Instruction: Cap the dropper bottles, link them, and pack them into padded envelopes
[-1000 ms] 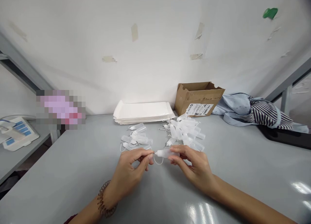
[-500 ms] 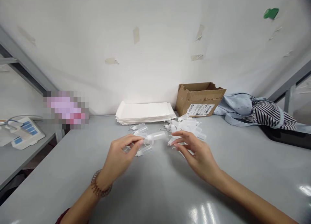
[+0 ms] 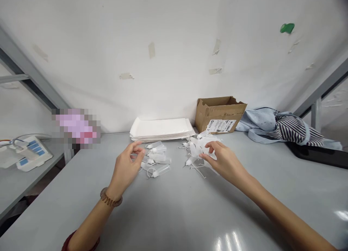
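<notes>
Two groups of small translucent plastic squeeze bottles with thin white strings or tubes lie mid-table. My left hand [image 3: 126, 167] is at the left edge of the smaller group of bottles [image 3: 159, 158]. Its fingers are bent but apart, and it holds nothing that I can see. Over the larger heap of bottles [image 3: 193, 149] reaches my right hand [image 3: 227, 162]. Thumb and index finger are spread at the heap, with bottles behind and below them; no bottle is visibly gripped. The other fingers hide part of the heap.
A stack of white envelopes [image 3: 163, 128] lies against the wall. Right of it stands an open cardboard box [image 3: 221, 115]. Light blue and striped cloth [image 3: 288, 127] rests on a black tray [image 3: 320, 155]. At far left, a white device [image 3: 34, 153] sits on another surface.
The bottle that my left hand held is now out of its fingers, and this hand has drawn back left. My right hand has moved slightly right, onto the heap. The camera view has tilted up.
</notes>
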Motion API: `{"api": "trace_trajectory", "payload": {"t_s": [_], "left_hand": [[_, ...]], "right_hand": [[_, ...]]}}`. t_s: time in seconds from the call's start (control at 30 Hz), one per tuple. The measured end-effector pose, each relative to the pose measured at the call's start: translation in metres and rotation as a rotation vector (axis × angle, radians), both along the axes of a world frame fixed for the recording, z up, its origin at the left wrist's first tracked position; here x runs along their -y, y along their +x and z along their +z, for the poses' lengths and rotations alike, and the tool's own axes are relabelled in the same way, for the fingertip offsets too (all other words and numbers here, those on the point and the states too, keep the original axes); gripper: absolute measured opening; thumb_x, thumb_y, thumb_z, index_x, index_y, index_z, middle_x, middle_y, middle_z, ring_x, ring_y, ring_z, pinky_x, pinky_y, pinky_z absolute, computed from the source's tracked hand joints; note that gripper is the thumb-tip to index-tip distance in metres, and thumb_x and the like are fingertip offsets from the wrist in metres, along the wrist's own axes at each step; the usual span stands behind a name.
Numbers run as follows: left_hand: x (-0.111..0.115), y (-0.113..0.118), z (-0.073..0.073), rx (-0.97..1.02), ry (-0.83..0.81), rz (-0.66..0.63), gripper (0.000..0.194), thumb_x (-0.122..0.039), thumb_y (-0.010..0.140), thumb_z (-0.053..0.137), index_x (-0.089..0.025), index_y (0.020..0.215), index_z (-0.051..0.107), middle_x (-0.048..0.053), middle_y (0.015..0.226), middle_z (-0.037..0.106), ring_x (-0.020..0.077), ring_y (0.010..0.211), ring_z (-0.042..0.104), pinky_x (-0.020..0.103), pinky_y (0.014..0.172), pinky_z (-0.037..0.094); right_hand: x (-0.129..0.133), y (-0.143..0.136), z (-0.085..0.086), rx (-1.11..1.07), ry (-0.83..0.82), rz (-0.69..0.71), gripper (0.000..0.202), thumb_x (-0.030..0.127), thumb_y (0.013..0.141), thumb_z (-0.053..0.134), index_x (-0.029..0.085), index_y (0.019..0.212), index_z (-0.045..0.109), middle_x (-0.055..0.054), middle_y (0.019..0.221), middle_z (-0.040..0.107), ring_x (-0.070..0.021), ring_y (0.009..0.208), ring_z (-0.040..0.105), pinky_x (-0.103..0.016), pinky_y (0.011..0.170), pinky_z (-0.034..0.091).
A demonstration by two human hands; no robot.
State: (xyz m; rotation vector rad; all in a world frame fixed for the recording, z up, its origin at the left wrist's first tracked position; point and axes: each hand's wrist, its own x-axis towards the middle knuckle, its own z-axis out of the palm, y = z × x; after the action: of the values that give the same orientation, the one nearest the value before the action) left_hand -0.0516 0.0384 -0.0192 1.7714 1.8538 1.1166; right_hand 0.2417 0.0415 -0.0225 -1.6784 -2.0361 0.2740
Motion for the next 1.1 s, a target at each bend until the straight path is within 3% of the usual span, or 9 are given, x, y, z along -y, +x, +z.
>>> {"api": "trace_trajectory", "payload": {"t_s": [0.13,0.37,0.53,0.7,0.83,0.97,1.1], "left_hand": [[0.006,0.006,0.002,-0.022,0.045,0.018,0.042,-0.041,0.084,0.047,-0.019,0.12,0.051,0.005,0.095,0.067,0.021,0.087,0.061,0.034,0.075,0.048],[0.012,0.014,0.003,-0.028,0.031,-0.002,0.038,-0.04,0.085,0.048,-0.022,0.118,0.051,0.004,0.093,0.067,0.0228,0.092,0.059,0.028,0.063,0.045],[0.014,0.015,0.003,-0.009,0.033,-0.005,0.037,-0.038,0.086,0.048,-0.022,0.118,0.051,0.003,0.091,0.067,0.0224,0.093,0.059,0.025,0.059,0.044],[0.016,0.019,0.003,0.019,0.033,-0.034,0.034,-0.035,0.085,0.049,-0.021,0.116,0.052,0.002,0.084,0.067,0.0205,0.085,0.06,0.025,0.058,0.044],[0.019,0.025,-0.001,0.039,0.012,-0.133,0.029,-0.033,0.085,0.049,-0.021,0.11,0.056,0.002,0.082,0.067,0.0177,0.078,0.059,0.023,0.054,0.045],[0.026,0.032,-0.004,-0.03,0.046,-0.29,0.022,-0.029,0.086,0.049,-0.02,0.102,0.061,0.002,0.079,0.067,0.0158,0.072,0.06,0.024,0.06,0.047],[0.032,0.038,-0.004,-0.053,0.062,-0.436,0.027,-0.026,0.088,0.048,-0.02,0.113,0.055,0.001,0.08,0.066,0.0137,0.07,0.059,0.025,0.067,0.048]], "right_hand": [[0.005,-0.005,0.001,0.07,-0.116,-0.066,0.042,0.048,0.082,0.053,0.016,0.109,0.048,-0.007,0.081,0.063,-0.0197,0.059,0.058,-0.028,0.052,0.039],[0.01,-0.012,0.003,0.163,-0.222,-0.162,0.022,0.026,0.084,0.048,0.014,0.102,0.047,-0.009,0.074,0.064,-0.0205,0.057,0.058,-0.025,0.048,0.03],[0.005,-0.006,0.002,-0.021,-0.271,-0.107,0.025,0.025,0.083,0.044,0.013,0.104,0.047,-0.004,0.062,0.06,-0.0178,0.053,0.054,-0.024,0.047,0.031],[0.007,-0.005,0.018,-0.268,-0.294,-0.114,0.028,0.029,0.078,0.047,0.016,0.102,0.046,0.001,0.054,0.061,-0.0147,0.046,0.049,-0.023,0.043,0.03],[0.012,-0.008,0.029,-0.47,-0.384,-0.088,0.024,0.03,0.076,0.05,0.019,0.098,0.048,0.002,0.054,0.063,-0.0113,0.04,0.042,-0.021,0.039,0.028],[0.017,-0.012,0.029,-0.635,-0.484,0.036,0.021,0.034,0.079,0.052,0.019,0.094,0.048,0.004,0.052,0.06,-0.0093,0.04,0.038,-0.02,0.041,0.027],[0.023,-0.021,0.026,-0.724,-0.514,0.174,0.02,0.036,0.082,0.052,0.02,0.093,0.048,0.004,0.055,0.059,-0.0086,0.044,0.04,-0.02,0.044,0.028]]}}
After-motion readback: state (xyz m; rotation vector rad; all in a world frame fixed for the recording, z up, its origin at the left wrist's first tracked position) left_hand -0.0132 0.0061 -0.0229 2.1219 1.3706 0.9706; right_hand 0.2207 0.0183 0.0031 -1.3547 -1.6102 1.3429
